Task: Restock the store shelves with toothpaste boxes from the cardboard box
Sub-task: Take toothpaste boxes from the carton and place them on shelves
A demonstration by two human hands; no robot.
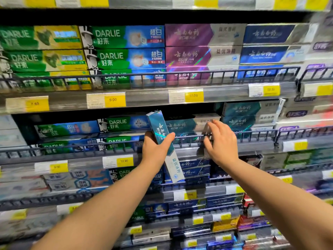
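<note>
My left hand (155, 148) grips a teal and white toothpaste box (163, 141), held almost upright and tilted slightly, in front of the second shelf from the top. My right hand (220, 141) reaches over the dark wire shelf rail (252, 135), fingers spread, touching the right end of a matching teal box (182, 126) lying in the shelf gap. It holds nothing that I can see. More teal boxes (241, 114) are stacked just to the right. The cardboard box is out of view.
Green Darlie boxes (119, 123) fill the shelf left of the gap. The shelf above carries Darlie, purple (187, 46) and blue boxes behind a rail. Yellow price tags (124, 161) line the shelf edges. Lower shelves hold several more boxes.
</note>
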